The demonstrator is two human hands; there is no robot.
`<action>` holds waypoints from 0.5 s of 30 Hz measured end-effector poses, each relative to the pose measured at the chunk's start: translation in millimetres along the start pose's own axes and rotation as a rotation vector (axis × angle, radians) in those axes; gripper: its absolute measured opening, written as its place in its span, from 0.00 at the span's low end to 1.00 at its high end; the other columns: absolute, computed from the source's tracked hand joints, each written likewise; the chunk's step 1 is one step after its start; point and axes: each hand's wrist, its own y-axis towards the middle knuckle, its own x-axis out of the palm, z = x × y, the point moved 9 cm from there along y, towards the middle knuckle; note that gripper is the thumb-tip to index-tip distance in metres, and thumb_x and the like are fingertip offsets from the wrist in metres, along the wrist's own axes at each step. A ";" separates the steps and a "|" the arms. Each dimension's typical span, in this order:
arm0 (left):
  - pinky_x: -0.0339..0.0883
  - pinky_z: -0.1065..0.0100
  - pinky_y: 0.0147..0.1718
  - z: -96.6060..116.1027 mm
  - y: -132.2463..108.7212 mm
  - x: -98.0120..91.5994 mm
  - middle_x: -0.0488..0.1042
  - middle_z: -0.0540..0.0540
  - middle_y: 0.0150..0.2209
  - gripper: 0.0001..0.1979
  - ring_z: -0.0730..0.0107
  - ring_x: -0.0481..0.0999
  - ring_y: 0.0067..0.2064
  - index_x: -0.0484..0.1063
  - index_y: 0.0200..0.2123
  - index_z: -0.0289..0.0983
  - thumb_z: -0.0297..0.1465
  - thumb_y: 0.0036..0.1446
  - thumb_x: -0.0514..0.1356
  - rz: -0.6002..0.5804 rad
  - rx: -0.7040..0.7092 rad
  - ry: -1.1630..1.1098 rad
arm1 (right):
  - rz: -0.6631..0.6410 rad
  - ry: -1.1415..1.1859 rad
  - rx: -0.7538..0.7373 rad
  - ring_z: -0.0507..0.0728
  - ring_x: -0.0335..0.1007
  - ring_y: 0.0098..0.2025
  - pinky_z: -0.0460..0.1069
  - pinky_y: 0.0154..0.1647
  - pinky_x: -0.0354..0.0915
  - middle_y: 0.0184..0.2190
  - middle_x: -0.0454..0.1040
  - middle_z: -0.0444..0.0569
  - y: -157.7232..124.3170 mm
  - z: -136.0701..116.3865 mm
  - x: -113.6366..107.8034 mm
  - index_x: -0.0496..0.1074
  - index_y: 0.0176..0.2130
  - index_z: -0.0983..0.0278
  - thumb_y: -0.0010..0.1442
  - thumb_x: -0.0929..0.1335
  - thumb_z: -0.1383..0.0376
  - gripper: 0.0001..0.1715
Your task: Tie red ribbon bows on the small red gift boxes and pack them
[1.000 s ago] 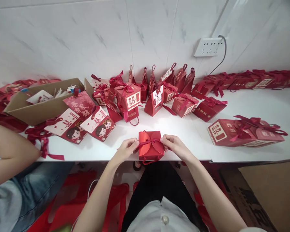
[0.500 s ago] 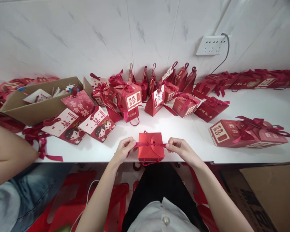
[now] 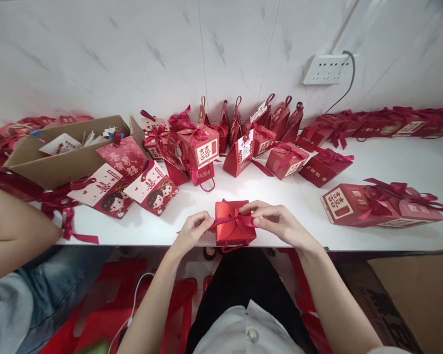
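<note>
A small shiny red gift box (image 3: 226, 235) stands at the front edge of the white table, with a dark red ribbon (image 3: 224, 221) across its top. My left hand (image 3: 195, 227) is closed on the ribbon at the box's left side, thumb against forefinger. From the right, my right hand (image 3: 275, 222) pinches the ribbon by its thumb, and its forefinger reaches over the box's lid towards the ribbon's middle. Twisted red cord handles hang at the box's front. The ribbon's far ends are partly hidden by my hands.
Several red gift boxes, such as a ribboned one (image 3: 286, 160), stand behind on the white table (image 3: 376, 162). A cardboard box (image 3: 40, 169) holds cards at the left. Another person's arm (image 3: 18, 228) rests at the left edge. A long box (image 3: 378, 206) lies right.
My right hand has moved inward, its forefinger now over the lid. The ribbon was stretched straight between both hands before. The view has shifted slightly.
</note>
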 end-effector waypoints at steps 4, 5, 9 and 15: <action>0.53 0.73 0.22 18.4 -7.6 7.6 0.62 0.55 0.18 0.17 0.77 0.60 0.21 0.60 0.24 0.37 0.43 0.56 0.54 -0.089 -0.088 0.133 | 0.120 -0.087 -0.030 0.60 0.71 0.47 0.54 0.47 0.65 0.42 0.77 0.52 9.8 -1.7 12.1 0.78 0.34 0.61 0.59 0.67 0.58 0.11; 0.53 0.73 0.21 24.2 -9.2 7.2 0.61 0.56 0.18 0.16 0.78 0.59 0.20 0.61 0.25 0.37 0.43 0.57 0.54 -0.090 -0.087 0.158 | 0.174 -0.129 -0.033 0.59 0.72 0.44 0.53 0.46 0.66 0.40 0.77 0.51 11.4 0.8 11.8 0.77 0.34 0.61 0.59 0.67 0.59 0.11; 0.56 0.72 0.23 51.9 -14.5 4.7 0.66 0.54 0.23 0.12 0.76 0.61 0.23 0.67 0.28 0.37 0.39 0.56 0.56 -0.087 -0.009 0.313 | 0.317 -0.264 -0.101 0.57 0.73 0.37 0.50 0.40 0.67 0.34 0.77 0.50 12.7 3.9 9.9 0.76 0.33 0.62 0.59 0.65 0.63 0.09; 0.60 0.69 0.30 92.7 -12.4 10.6 0.73 0.50 0.28 0.07 0.69 0.69 0.30 0.72 0.29 0.38 0.34 0.55 0.57 -0.097 0.168 0.628 | 0.295 -0.384 -0.179 0.57 0.72 0.39 0.53 0.43 0.65 0.37 0.76 0.51 11.6 -1.4 17.4 0.73 0.37 0.61 0.61 0.61 0.68 0.12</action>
